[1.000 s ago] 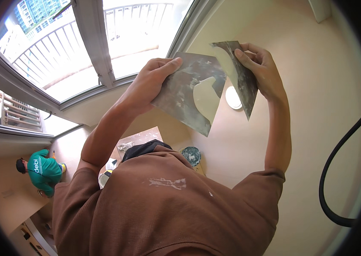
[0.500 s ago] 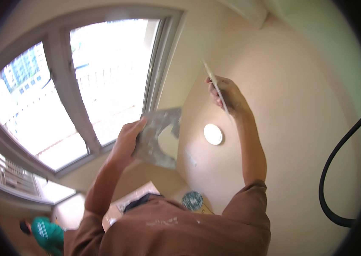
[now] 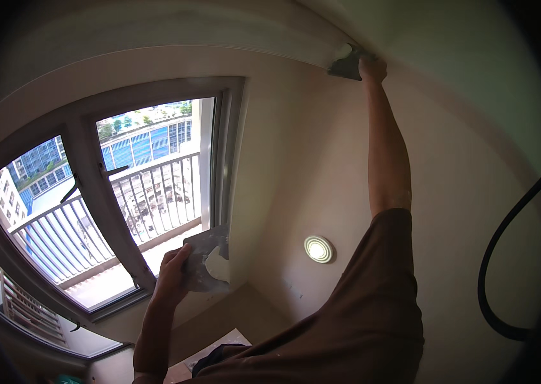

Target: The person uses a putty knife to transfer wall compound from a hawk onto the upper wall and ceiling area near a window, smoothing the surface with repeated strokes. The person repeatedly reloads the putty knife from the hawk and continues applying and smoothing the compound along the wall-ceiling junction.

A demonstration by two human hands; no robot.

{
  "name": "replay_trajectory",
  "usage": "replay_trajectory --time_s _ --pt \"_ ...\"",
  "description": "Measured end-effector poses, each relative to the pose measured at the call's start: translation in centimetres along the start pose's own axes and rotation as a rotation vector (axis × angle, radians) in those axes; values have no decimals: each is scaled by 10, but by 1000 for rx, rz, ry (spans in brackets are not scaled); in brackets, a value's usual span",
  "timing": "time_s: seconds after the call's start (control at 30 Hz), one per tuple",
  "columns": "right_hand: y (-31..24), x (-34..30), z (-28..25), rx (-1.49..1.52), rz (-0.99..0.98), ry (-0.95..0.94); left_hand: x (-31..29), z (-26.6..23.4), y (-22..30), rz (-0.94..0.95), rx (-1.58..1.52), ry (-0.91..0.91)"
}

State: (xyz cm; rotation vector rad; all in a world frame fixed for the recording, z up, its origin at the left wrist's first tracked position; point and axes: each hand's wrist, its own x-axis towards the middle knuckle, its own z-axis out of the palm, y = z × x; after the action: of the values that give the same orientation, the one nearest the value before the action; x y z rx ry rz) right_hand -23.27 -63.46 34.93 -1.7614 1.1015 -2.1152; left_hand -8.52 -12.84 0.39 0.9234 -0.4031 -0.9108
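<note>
Head view, looking along the person's 2 raised arms. The left hand is low and left of centre, its grip closed on the left edge of a flat, grey, smeared metal plate. A rounded patch of smooth, cream-coloured paste sits toward the plate's right edge. The plate is held in the air, overlapping the lower right corner of a grey-framed window.

The right hand is stretched high, near the top edge of the view and right of centre. Its grip holds a dark grey, flat metal blade by its right side; the finger positions are too small to make out. A small pale patch shows at the blade's upper part. The blade is up by the upper edge of a broad, beige, smooth surface, near a long pale beam-like ledge; whether it touches cannot be told.

Below the blade, well apart from it, a round, white, lit lamp is set on the beige surface, between the 2 arms. A brown, short-sleeved shirt fills the lower centre. Through the window are a white balcony railing and buildings. A thick, black, curved cable hangs near the right rim.
</note>
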Motion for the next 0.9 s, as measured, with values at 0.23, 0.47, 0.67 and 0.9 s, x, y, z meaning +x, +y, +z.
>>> replay_trajectory --time_s 0.23,0.47,0.67,0.9 --pt "-16 -1 40 -178 -263 230 3 -18 -4 31 14 56" --pt "-26 -2 75 -173 -383 -2 5 -29 -5 30 17 101" --pt "-46 -13 80 -3 -194 -105 3 -48 -4 17 10 167" --pt "-42 6 76 -98 -246 -196 10 -64 -7 -44 36 124"
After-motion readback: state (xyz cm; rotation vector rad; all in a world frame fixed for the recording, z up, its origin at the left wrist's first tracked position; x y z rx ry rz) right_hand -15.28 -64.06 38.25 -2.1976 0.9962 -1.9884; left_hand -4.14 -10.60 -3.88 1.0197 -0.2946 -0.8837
